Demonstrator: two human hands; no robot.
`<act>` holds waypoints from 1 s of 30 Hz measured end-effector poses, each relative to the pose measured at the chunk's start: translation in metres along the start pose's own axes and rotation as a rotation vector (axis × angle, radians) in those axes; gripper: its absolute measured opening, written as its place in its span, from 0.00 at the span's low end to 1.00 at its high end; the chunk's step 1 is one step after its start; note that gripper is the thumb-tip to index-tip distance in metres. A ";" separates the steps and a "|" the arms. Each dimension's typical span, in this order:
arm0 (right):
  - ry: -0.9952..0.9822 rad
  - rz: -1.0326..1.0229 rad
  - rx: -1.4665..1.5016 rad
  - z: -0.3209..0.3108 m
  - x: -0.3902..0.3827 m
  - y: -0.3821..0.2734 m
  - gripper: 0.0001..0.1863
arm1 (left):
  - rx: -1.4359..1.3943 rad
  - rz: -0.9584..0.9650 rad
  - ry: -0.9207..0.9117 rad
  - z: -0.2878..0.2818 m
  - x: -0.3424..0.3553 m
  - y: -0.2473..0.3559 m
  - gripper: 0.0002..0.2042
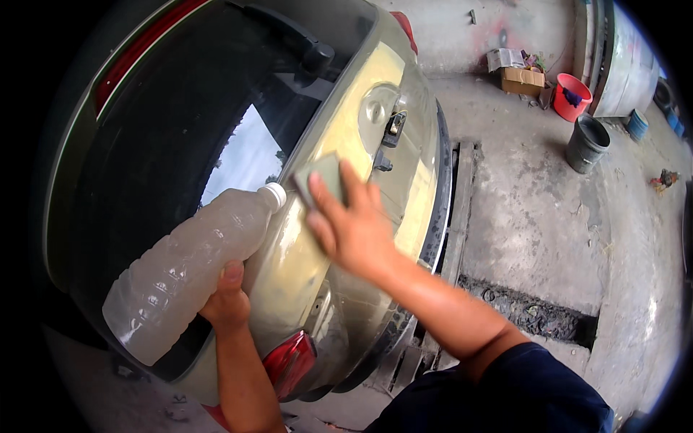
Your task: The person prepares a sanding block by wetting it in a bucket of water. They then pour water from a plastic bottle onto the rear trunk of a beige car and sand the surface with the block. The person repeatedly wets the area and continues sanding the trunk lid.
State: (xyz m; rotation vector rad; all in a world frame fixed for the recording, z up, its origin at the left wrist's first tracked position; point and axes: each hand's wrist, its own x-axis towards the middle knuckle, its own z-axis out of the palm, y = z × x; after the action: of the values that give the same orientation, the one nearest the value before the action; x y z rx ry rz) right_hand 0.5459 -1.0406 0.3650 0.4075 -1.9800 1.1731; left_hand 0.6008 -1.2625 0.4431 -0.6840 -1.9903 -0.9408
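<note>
My left hand [227, 299] grips a large plastic bottle [180, 274] of cloudy liquid, tilted with its white cap toward the right, over the dark rear window [144, 166] of a car. My right hand [350, 227] presses a grey-green rectangular pad [325, 170] against the tailgate panel [372, 68], whose metal carries pale yellow patches. Just beyond that hand are a round recess and an exposed black fitting [394, 128] on the panel. A red tail light [287, 364] sits low, beside my left forearm. The pad's lower part is hidden under my fingers.
Along the car's right runs a concrete floor [534, 209] with a long channel and a debris-filled trench [534, 315]. Farther back stand a dark bucket [587, 148], a red bucket [569, 105], a cardboard box [521, 81] and a blue container [637, 126] near the wall [484, 29].
</note>
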 end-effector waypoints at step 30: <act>-0.006 0.085 0.009 -0.009 0.010 0.042 0.28 | 0.243 0.108 -0.060 0.012 0.003 0.011 0.19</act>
State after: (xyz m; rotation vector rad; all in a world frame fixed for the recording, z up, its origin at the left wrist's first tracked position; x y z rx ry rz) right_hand 0.5183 -1.0099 0.3503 0.3351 -2.0145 1.2353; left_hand 0.6024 -1.2460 0.4453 -0.6811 -2.0547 -0.6086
